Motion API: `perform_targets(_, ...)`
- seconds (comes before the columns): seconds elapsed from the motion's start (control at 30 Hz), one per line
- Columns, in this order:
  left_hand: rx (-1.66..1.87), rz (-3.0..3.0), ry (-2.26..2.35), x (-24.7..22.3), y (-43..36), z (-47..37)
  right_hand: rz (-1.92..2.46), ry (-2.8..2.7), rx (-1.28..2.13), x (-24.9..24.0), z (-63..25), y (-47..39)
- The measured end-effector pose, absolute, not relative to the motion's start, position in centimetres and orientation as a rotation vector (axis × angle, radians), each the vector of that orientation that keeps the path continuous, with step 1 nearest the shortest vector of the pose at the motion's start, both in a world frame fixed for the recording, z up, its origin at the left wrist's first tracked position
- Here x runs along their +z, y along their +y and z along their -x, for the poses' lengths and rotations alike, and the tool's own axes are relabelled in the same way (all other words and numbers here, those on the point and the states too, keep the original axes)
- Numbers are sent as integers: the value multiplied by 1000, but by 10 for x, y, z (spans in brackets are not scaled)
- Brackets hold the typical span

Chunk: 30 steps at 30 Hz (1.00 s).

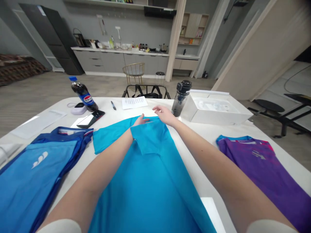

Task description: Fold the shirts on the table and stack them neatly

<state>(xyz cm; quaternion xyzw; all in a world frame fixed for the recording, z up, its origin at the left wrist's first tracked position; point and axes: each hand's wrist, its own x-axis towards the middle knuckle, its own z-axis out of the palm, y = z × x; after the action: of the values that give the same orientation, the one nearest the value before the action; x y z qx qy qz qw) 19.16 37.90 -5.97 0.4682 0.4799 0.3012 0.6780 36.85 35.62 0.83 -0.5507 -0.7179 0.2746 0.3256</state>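
Note:
A bright blue T-shirt lies spread on the white table in front of me, one side folded inward so that its sleeve rests on the body. My left hand is at the far end of the shirt, beside the folded sleeve, with thumb and fingers apart; cloth hides part of it. At the shirt's far right corner, my right hand touches the fold's edge, its fingers loosely stretched to the left. A folded blue jersey with a white logo lies left; a folded purple jersey lies right.
A cola bottle, a phone, a pen and a printed paper stand or lie along the table's far side. A dark water bottle and an open white box are beyond my right hand.

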Motion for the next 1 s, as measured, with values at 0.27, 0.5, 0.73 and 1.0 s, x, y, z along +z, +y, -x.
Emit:
perform_targets(0.27,441,-1444,1448,-56,334,-134,1581,-1963,488,-108,-442,413)
perform_targets(0.5,322,-2138,1769,-75,300,-157,1517,-2100,480,-117,-453,425)
perform_targets(0.73,841,-1856,1713,-53,305,-149,1691,-1838,354,-82,-447,424)
perform_targets(1.0,754,-1695,1893,-55,364,-128,2037,-1764,227,-72,-428,411)
